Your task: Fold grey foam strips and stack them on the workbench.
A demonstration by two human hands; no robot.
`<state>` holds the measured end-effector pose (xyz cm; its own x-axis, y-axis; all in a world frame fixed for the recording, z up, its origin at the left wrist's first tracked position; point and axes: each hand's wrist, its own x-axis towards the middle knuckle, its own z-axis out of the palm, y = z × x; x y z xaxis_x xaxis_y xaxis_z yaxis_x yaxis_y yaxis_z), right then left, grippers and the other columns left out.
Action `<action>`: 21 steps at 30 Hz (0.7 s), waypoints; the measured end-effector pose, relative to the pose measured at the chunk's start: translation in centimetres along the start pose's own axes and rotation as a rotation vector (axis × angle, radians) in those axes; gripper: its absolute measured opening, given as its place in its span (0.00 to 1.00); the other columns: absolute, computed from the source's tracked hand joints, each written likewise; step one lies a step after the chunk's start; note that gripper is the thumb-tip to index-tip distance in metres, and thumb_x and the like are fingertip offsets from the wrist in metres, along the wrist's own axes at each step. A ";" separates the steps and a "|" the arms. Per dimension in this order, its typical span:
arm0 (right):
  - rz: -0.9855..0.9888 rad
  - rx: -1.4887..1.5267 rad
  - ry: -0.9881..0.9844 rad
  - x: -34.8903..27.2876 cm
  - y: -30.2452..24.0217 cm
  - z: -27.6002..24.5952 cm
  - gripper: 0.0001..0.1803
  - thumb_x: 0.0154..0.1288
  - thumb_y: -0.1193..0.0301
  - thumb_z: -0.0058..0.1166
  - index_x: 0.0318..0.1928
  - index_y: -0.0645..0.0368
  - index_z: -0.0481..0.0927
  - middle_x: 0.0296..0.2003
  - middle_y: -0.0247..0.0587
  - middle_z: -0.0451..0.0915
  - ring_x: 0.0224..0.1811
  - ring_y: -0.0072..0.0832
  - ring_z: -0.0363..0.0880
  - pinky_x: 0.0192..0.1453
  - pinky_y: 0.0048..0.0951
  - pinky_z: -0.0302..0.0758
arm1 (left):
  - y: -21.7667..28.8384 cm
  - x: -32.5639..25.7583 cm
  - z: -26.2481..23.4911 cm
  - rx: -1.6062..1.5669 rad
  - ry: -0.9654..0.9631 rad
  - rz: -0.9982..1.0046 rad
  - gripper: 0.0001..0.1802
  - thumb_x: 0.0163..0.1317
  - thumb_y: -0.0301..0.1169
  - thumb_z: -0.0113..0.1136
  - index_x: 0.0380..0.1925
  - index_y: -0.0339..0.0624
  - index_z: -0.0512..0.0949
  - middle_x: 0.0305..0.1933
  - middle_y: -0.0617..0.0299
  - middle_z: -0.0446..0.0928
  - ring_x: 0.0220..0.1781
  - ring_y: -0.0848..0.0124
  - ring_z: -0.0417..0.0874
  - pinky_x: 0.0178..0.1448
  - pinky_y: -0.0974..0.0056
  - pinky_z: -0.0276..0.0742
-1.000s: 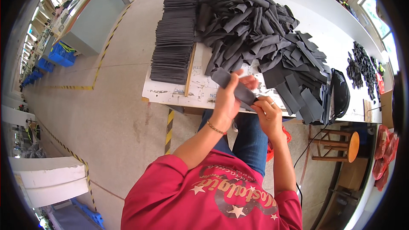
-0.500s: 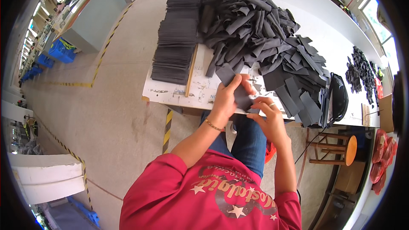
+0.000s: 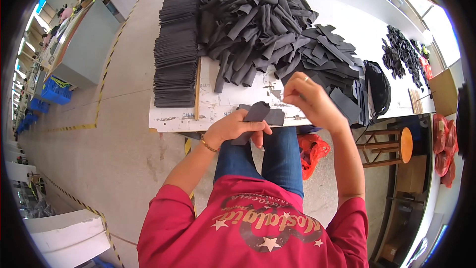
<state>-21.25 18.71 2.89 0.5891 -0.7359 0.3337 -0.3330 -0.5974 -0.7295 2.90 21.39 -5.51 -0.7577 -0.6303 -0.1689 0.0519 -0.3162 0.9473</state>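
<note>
My left hand (image 3: 233,130) grips a dark grey fabric strip (image 3: 257,113) between thumb and fingers, over my lap at the table's front edge. The strip is bent, its upper end curling. Another flat dark piece (image 3: 275,117) shows right behind it at the table edge; whether my hand holds it too I cannot tell. My right hand (image 3: 308,100) is raised to the right, a ring on one finger, its fingers bent together. What they hold, if anything, is hidden. It is nearest the pile of flat dark pieces (image 3: 325,52).
A heap of curled dark strips (image 3: 253,30) covers the table's middle. Left of it stands a long, neat stack (image 3: 176,44) beside a wooden strip (image 3: 197,92). A black rounded object (image 3: 378,89), a wooden stool (image 3: 404,145) and a red plastic bag (image 3: 311,155) are at the right.
My hands have parted: the left moved down and left with the strip, the right rose away from it. The view has shifted, so the table appears further left.
</note>
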 end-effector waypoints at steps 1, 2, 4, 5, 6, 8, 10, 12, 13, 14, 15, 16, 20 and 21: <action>0.053 0.058 0.010 -0.3 -0.2 -0.4 0.06 0.60 0.80 0.58 0.36 0.63 0.75 0.35 0.40 0.73 0.38 0.32 0.73 0.43 0.29 0.71 | -0.1 0.1 0.1 -0.001 -0.004 -0.003 0.18 0.70 0.39 0.56 0.39 0.31 0.82 0.26 0.57 0.83 0.31 0.70 0.85 0.40 0.69 0.78; 0.051 0.039 -0.010 -0.4 -0.5 -0.3 0.08 0.59 0.78 0.60 0.39 0.63 0.76 0.37 0.39 0.73 0.38 0.30 0.72 0.44 0.29 0.71 | -0.2 0.2 0.1 -0.031 -0.015 -0.004 0.18 0.70 0.39 0.56 0.40 0.31 0.82 0.26 0.57 0.83 0.31 0.70 0.85 0.40 0.69 0.78; 0.031 0.001 -0.099 -0.3 -1.0 0.9 0.14 0.57 0.76 0.63 0.44 0.63 0.77 0.38 0.42 0.73 0.39 0.33 0.73 0.45 0.31 0.72 | -0.2 0.2 0.3 -0.057 -0.030 -0.009 0.18 0.70 0.39 0.56 0.40 0.31 0.82 0.27 0.57 0.83 0.31 0.70 0.85 0.41 0.69 0.78; -0.027 -0.035 -0.106 -0.3 -0.5 1.8 0.16 0.56 0.76 0.64 0.46 0.62 0.77 0.39 0.42 0.73 0.39 0.35 0.73 0.45 0.32 0.72 | -0.1 0.3 0.6 -0.038 -0.063 -0.022 0.18 0.70 0.39 0.56 0.40 0.31 0.82 0.27 0.57 0.83 0.31 0.70 0.85 0.41 0.68 0.79; -0.011 -0.007 -0.113 -0.3 -0.3 2.5 0.14 0.54 0.77 0.65 0.42 0.64 0.79 0.36 0.42 0.74 0.39 0.36 0.73 0.44 0.33 0.72 | 0.0 0.4 0.9 -0.019 -0.094 -0.035 0.18 0.70 0.38 0.55 0.41 0.31 0.82 0.27 0.57 0.83 0.31 0.70 0.85 0.41 0.68 0.79; -0.038 -0.018 -0.106 -0.7 0.0 1.9 0.12 0.53 0.78 0.66 0.38 0.64 0.79 0.34 0.41 0.74 0.39 0.36 0.73 0.43 0.33 0.72 | -0.4 0.4 0.8 -0.013 -0.102 -0.051 0.18 0.70 0.38 0.55 0.41 0.31 0.82 0.27 0.57 0.83 0.31 0.70 0.85 0.41 0.68 0.79; -0.072 -0.036 -0.092 -0.9 0.1 1.2 0.07 0.53 0.78 0.66 0.32 0.65 0.80 0.30 0.39 0.73 0.37 0.35 0.74 0.40 0.32 0.73 | -0.6 0.3 0.7 -0.007 -0.103 -0.068 0.18 0.71 0.38 0.55 0.42 0.31 0.82 0.27 0.57 0.83 0.31 0.70 0.85 0.41 0.69 0.78; -0.064 -0.046 -0.081 -1.2 0.1 1.3 0.07 0.53 0.78 0.66 0.32 0.64 0.80 0.30 0.39 0.73 0.37 0.35 0.74 0.39 0.32 0.73 | -0.1 0.1 0.8 0.016 -0.118 -0.071 0.18 0.71 0.38 0.54 0.42 0.31 0.82 0.26 0.58 0.83 0.31 0.71 0.85 0.41 0.69 0.78; -0.056 -0.061 -0.073 -1.4 0.1 1.4 0.07 0.53 0.78 0.66 0.33 0.64 0.81 0.31 0.39 0.73 0.36 0.34 0.74 0.39 0.32 0.73 | -0.2 0.1 0.8 0.016 -0.119 -0.076 0.18 0.71 0.38 0.54 0.42 0.31 0.82 0.26 0.58 0.83 0.31 0.71 0.85 0.41 0.69 0.78; -0.055 -0.060 -0.072 -1.5 0.0 1.5 0.07 0.53 0.78 0.66 0.33 0.64 0.81 0.31 0.39 0.73 0.36 0.34 0.74 0.39 0.32 0.73 | -0.3 0.2 0.7 0.020 -0.120 -0.079 0.18 0.71 0.38 0.54 0.42 0.31 0.82 0.26 0.58 0.83 0.31 0.71 0.85 0.41 0.69 0.78; -0.050 -0.018 -0.090 -1.6 -0.3 1.7 0.07 0.54 0.78 0.66 0.34 0.63 0.81 0.31 0.39 0.74 0.36 0.34 0.75 0.39 0.32 0.73 | -0.3 0.3 0.7 0.023 -0.121 -0.082 0.17 0.71 0.37 0.54 0.42 0.32 0.82 0.26 0.58 0.83 0.31 0.71 0.85 0.40 0.69 0.78; -0.045 0.025 -0.108 -1.7 -0.4 1.9 0.07 0.54 0.78 0.66 0.34 0.62 0.82 0.31 0.39 0.74 0.36 0.34 0.75 0.39 0.32 0.74 | -0.3 0.3 0.7 0.023 -0.123 -0.083 0.17 0.71 0.37 0.54 0.42 0.32 0.82 0.26 0.58 0.83 0.31 0.71 0.85 0.40 0.69 0.78; -0.042 0.003 -0.161 -2.2 0.2 2.1 0.08 0.57 0.70 0.64 0.35 0.59 0.81 0.31 0.39 0.76 0.34 0.39 0.80 0.38 0.36 0.75 | -0.4 0.5 0.8 0.039 -0.143 -0.076 0.17 0.70 0.37 0.54 0.42 0.31 0.81 0.26 0.58 0.83 0.30 0.70 0.85 0.40 0.68 0.78; -0.041 0.005 -0.160 -2.2 0.5 1.9 0.08 0.57 0.70 0.64 0.35 0.59 0.81 0.31 0.39 0.76 0.34 0.39 0.80 0.38 0.36 0.75 | -0.4 0.4 0.7 0.043 -0.156 -0.122 0.18 0.70 0.37 0.55 0.42 0.30 0.81 0.26 0.58 0.83 0.30 0.70 0.85 0.40 0.68 0.78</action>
<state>-21.32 20.59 0.71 0.7123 -0.6503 0.2641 -0.3027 -0.6242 -0.7203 2.06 21.78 -5.79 -0.8483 -0.4706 -0.2425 -0.0723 -0.3508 0.9337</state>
